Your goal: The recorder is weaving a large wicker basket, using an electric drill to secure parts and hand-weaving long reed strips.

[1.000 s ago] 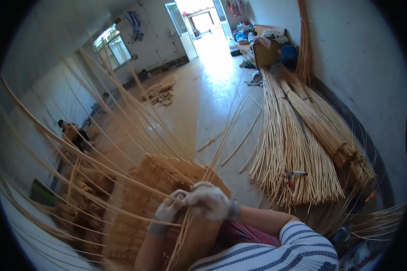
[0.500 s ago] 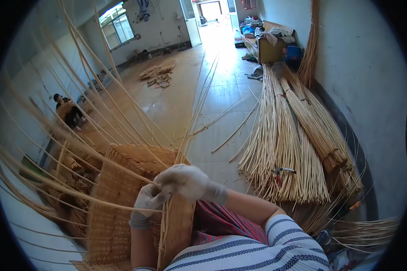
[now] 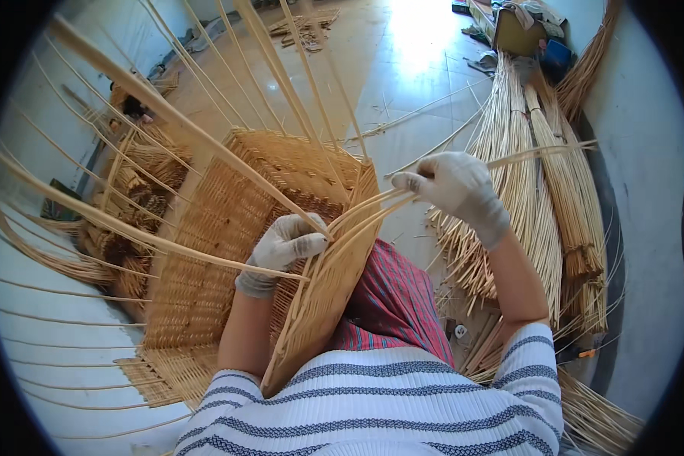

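Nearest to us is the striped top point(image 3: 372, 395), and just ahead of it the red patterned cloth point(image 3: 395, 292). The woven basket point(image 3: 201, 243) stands tilted in front of the torso, left of the cloth; we cannot tell whether the two touch.

Left grip point(image 3: 287, 245): a gloved hand, closed on the basket's near rim, thumb at the foot of a thick stake. Right grip point(image 3: 452, 184): gloved, pinching several pale strands point(image 3: 372, 213) out to the right of the rim, their tails running on past the hand.

We note the following risks. The strands bend where they leave the rim; in our judgement, a hard pull on dry cane could crack them there. If the gloved pinch slips, they could spring loose and lose their order. Should the left grip ease under that pull, the basket could tip to the right and the weave at the rim could slacken.

The long stakes point(image 3: 182, 125) fan out to the left and forward; one brushed by a forearm could whip back. To the left lies a heap of wickerwork point(image 3: 133, 194), close enough, we judge, to snag them.

To the right, cane bundles point(image 3: 501, 182) lie on the floor point(image 3: 422, 83); the strand tails pass in front of them and could catch. Farther off stands a blue bucket point(image 3: 556, 55), which we judge no hazard.
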The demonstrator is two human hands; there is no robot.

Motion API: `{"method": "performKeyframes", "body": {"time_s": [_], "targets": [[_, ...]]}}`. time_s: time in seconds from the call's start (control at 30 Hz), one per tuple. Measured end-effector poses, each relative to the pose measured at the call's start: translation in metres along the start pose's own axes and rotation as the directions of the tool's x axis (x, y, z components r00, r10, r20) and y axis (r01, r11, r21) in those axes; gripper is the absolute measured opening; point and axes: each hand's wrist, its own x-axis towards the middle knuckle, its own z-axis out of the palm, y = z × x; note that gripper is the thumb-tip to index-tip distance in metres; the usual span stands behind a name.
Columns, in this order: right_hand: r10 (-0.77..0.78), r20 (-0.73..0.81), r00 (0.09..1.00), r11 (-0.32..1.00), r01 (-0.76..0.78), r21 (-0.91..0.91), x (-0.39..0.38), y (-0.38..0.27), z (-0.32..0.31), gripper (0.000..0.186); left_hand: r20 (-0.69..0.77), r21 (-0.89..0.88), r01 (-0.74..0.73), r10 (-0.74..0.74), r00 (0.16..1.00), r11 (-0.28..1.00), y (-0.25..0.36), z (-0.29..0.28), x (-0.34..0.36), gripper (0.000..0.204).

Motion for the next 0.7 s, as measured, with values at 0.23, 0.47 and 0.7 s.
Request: {"method": "performKeyframes", "body": {"time_s": [0.23,0.47,0.7], "targets": [[-0.203,-0.645,0.737,0.955,0.295,0.036,0.014,-0.011,0.036,0.032,0.109,0.367,-0.307,0.287,0.952,0.878,0.009,0.010,0.008,0.038],[0.039,-0.025,0.999,0.003,0.025,1.000,-0.018,-0.026,0.090,0.040,0.103,0.443,-0.320,0.308,0.946,0.837,0.001,-0.006,0.017,0.025],[-0.225,-0.670,0.708,0.260,0.706,0.659,0.003,-0.068,0.027,0.029,0.116,0.531,-0.431,0.442,0.890,0.730,0.004,0.000,0.017,0.024]]}}
